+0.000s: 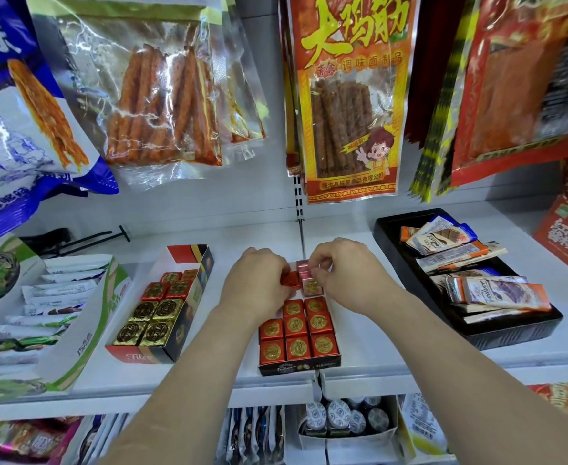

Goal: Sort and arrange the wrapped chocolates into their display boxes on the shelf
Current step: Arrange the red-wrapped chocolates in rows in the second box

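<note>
Pinching with both hands, I am working at the far end of the middle box; my left hand [259,283] curls round a red chocolate [291,280]; my right hand [346,275] nips a pinkish chocolate [310,280] touching it. At six o'clock from them the red box [296,368] holds rows of red squares [296,325], its far rows unfilled; I judge the filling step partly done. The next move calls for seating each piece flat, snug against its neighbours; whether the pinkish one belongs here I cannot tell. At nine o'clock stands a box of gold pieces [138,357]; at three o'clock a black tray [510,333] of bars, well apart.
</note>
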